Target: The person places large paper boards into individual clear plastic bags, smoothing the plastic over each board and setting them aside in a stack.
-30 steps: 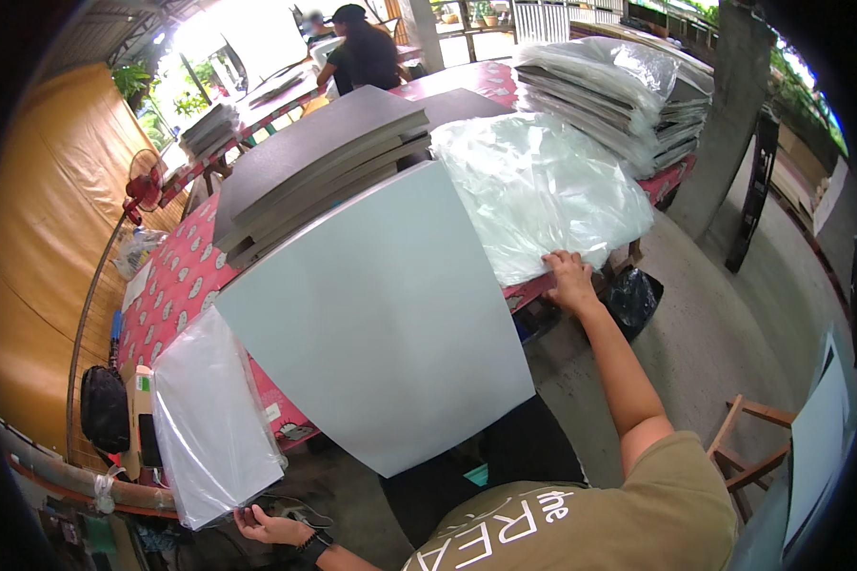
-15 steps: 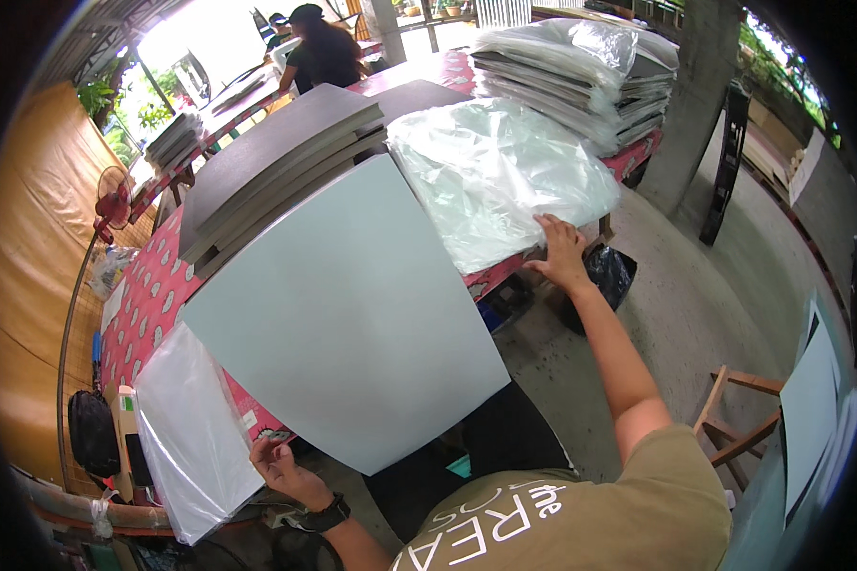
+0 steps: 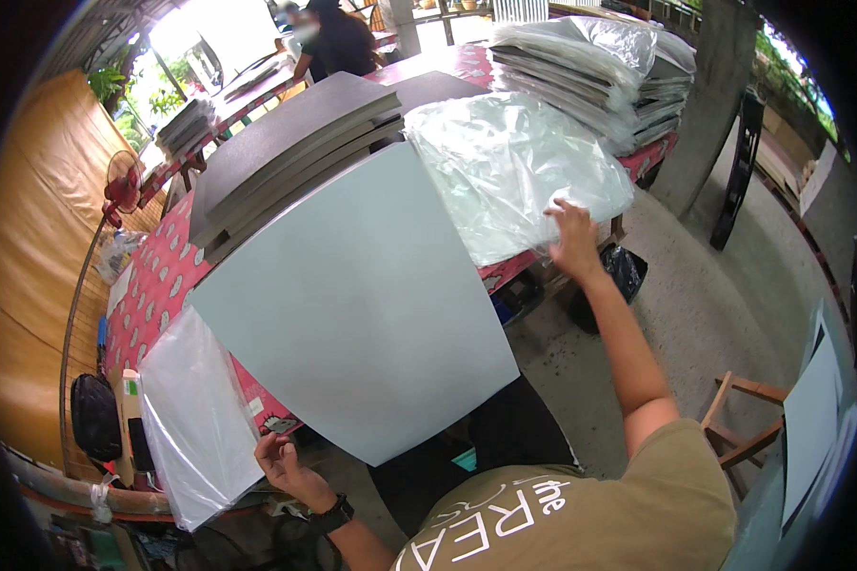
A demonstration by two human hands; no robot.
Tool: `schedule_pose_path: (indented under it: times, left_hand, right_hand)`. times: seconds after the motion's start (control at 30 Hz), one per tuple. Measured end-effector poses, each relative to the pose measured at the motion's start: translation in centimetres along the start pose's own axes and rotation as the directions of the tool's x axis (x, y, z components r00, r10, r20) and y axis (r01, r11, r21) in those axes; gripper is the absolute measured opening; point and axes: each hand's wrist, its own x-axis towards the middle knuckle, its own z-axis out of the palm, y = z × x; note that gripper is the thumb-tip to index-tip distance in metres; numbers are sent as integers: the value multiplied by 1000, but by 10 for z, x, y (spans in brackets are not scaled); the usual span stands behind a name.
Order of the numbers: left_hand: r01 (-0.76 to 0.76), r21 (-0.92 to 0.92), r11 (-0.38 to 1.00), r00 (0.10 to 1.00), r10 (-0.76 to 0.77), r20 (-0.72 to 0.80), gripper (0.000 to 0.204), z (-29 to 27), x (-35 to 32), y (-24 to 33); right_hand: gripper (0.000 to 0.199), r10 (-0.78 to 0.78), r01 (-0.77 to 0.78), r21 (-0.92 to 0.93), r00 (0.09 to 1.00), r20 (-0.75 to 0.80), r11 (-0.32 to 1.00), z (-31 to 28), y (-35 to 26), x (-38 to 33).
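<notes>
Your left grip [image 3: 299, 473] hangs open, empty; your half-open right grip [image 3: 576, 246] could skew the clear plastic sleeves [image 3: 509, 176] beside it by snagging one.

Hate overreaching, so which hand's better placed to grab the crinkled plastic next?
Likely the right hand: it's by the crinkled plastic, while the left hand is across the pale sheet, near the flat plastic.
</notes>
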Motion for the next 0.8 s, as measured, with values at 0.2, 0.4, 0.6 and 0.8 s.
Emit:
schedule_pose_path:
  times: [0.2,0.4,0.6,0.8]
  left_hand:
    - [-47,123,991,999,46,8,24,6,-1,-1]
    - [12,76,997,999,-10,-30,25,-4,-1,1]
    - [30,118,993,1000,-29,-10,24,3,-11,-6]
    - [-25,116,993,999,19,51,24,5,-4,9]
  right_hand:
    - [30,48,-56,-72,994,-102,996,29,33,-25]
    - [9,314,15,583,831,-459,812,-56,19,69]
    - [58,13,12,-281,996,89,960,15,4,-19]
    - [43,-10,-13,-159,989,-146,987,65,30,-38]
